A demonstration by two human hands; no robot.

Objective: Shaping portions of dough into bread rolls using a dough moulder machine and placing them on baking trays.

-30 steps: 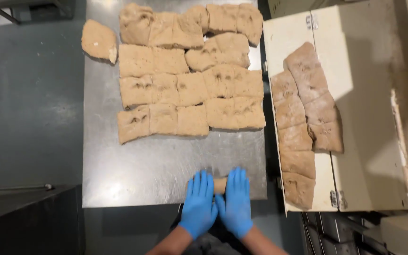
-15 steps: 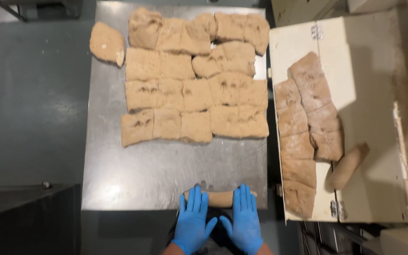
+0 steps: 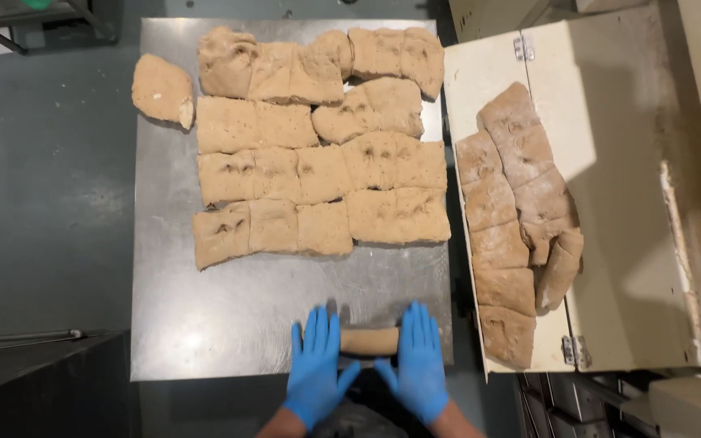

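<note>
Both my hands wear blue gloves and lie flat on a short roll of brown dough [image 3: 369,341] at the near edge of the steel table [image 3: 204,324]. My left hand [image 3: 316,365] presses on the roll's left end, and my right hand [image 3: 417,361] on its right end. The fingers are spread, and the middle of the roll shows between the hands. Farther back on the table lies a grid of several square-cut dough pieces [image 3: 318,162].
A lone dough piece [image 3: 162,89] lies at the table's far left corner. To the right, a cream hinged board [image 3: 610,162] carries two rows of floured dough pieces [image 3: 505,219], with one rolled piece [image 3: 560,268] lying against them. Dark floor lies to the left.
My hands have spread apart along the dough, which has grown into a longer roll. A rolled piece seen landing on the cream board now rests against the floured pieces.
</note>
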